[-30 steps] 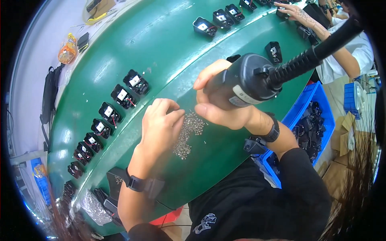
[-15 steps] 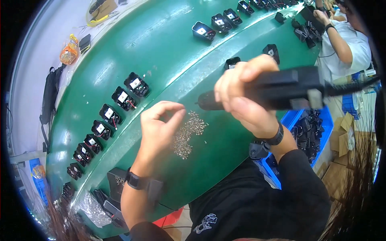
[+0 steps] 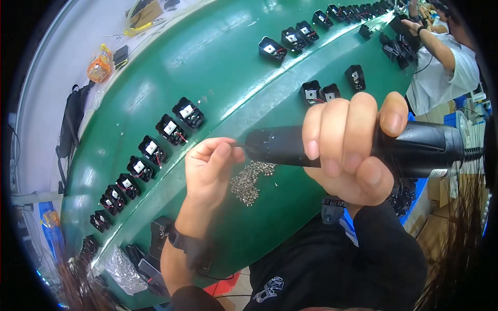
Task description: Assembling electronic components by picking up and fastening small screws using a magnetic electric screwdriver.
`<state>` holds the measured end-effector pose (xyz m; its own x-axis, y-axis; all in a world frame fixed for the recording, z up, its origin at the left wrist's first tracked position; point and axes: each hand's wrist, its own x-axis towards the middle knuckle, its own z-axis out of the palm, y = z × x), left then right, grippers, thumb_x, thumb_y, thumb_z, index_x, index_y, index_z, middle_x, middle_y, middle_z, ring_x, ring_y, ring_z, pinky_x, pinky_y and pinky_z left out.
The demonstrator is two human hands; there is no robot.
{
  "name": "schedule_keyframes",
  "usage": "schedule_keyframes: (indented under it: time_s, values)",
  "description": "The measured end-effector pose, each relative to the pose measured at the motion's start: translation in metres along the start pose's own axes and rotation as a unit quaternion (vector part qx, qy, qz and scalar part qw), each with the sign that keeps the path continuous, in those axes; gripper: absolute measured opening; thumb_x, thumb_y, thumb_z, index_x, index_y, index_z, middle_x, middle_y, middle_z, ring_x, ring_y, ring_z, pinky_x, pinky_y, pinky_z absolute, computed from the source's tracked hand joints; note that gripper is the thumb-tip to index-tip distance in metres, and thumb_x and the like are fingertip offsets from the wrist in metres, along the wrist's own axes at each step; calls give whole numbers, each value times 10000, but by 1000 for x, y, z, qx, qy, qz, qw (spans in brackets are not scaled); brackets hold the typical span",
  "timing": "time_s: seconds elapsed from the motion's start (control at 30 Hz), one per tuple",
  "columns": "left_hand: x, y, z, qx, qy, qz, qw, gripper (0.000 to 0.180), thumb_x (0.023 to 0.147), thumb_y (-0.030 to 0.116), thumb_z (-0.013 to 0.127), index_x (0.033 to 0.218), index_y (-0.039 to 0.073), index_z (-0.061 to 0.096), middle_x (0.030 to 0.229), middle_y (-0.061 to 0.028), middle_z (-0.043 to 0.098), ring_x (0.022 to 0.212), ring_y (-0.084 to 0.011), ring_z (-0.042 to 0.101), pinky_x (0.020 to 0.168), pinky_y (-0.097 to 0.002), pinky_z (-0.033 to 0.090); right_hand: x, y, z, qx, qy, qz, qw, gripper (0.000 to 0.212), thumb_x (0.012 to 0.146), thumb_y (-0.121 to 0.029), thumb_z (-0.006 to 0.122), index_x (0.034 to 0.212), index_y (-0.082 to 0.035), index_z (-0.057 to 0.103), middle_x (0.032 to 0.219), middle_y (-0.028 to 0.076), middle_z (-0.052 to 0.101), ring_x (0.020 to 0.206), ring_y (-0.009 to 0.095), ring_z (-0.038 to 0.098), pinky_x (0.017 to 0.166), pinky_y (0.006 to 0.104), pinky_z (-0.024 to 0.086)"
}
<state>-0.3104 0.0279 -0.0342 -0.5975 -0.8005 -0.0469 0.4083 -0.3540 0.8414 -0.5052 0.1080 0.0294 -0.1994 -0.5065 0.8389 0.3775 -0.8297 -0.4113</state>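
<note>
- Far 9 o'clock: pale ledge point(image 3: 44, 106), black bag point(image 3: 75, 114) lying along it; orange packet point(image 3: 99, 68) at 10, yellow-handled tool point(image 3: 144, 27) near 11.
- 7 to 8 o'clock: crumpled clear plastic bag point(image 3: 124, 269) at the edge of the green surface point(image 3: 285, 223); dark container point(image 3: 159, 228) beside it, partly hidden by the forearm.
- 8 to 10 o'clock: slanted row of open black housings point(image 3: 151, 149), white square and red wires inside most; nearest ones just beside the left hand.
- Left hand point(image 3: 210, 163), 9 o'clock of centre: thumb and index pinched together at the driver's tip; whatever sits between those fingers is too small to tell.
- 6 o'clock: loose screw pile point(image 3: 249, 182) on the surface, below the driver's nose, within easy reach of both hands.
- Black electric screwdriver point(image 3: 275, 146), centre to 3 o'clock, roughly level, tip toward 9; covers a strip of surface.
- 12 to 1 o'clock: second housing row point(image 3: 272, 48) along the seam. Closer in, a few more housings point(image 3: 312, 94), one part-blocked by the right hand.
- Right hand point(image 3: 353, 150), 3 o'clock: fingers wrapped firmly round the screwdriver body.
- 2 o'clock: co-worker's hand point(image 3: 413, 27) at dark parts, well apart.
- 4 o'clock: blue crate point(image 3: 415, 196), mostly blocked by hand and tool; cardboard box point(image 3: 433, 228) beyond; hair strands point(image 3: 459, 243) cross the rim.
</note>
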Motion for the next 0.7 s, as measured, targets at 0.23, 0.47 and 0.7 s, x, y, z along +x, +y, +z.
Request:
schedule_keyframes:
  time_s: [0.23,0.47,0.7]
  values:
    - [2,-4,8,-65,-15,-3,998,218,973,207,602,955,-6,649,838,-112,678,769,-189,631,723,-339,499,3,1,-5,20,-14,-17,1000,401,887,-115,643,1240,-145,453,835,-16,537,718,137,554,732,324,454]
    - [31,-6,28,10,-24,2,1000,223,965,195,597,1035,-13,635,993,-123,665,883,-183,618,788,-323,480,7,-7,-15,-27,18,-67,997,406,878,-76,613,1253,-120,463,836,2,543,721,145,555,741,320,449]
    - [148,-31,54,562,6,187,806,705,768,362,763,1292,-29,499,1152,-181,601,1076,-293,563,937,-391,446,15,-44,-54,-178,101,-29,978,352,840,-66,597,1157,-130,459,764,5,486,664,143,498,745,349,410]
